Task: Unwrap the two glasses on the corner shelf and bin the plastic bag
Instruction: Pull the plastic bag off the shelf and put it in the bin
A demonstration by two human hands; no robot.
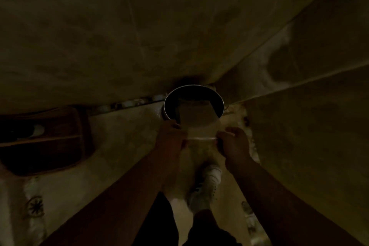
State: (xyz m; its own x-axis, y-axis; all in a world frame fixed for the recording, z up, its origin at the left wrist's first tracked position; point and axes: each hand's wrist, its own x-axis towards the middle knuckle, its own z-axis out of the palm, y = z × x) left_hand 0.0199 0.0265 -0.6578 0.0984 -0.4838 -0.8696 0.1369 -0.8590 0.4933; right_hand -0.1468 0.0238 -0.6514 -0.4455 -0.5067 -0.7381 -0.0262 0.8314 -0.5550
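The scene is very dim. A round metal bin (219, 99) stands on the floor in the corner where two walls meet. I hold a clear plastic bag (196, 118) stretched between both hands just in front of the bin, and its far end dips over the bin's rim. My left hand (171, 133) pinches the bag's left edge. My right hand (233, 142) pinches the right edge. No glasses or corner shelf are in view.
A dark wooden piece of furniture (46, 140) stands low at the left against the wall. Pale tiled floor (123, 146) runs between it and the bin. My white shoe (207, 185) is on the floor below the bag. Walls close in ahead and to the right.
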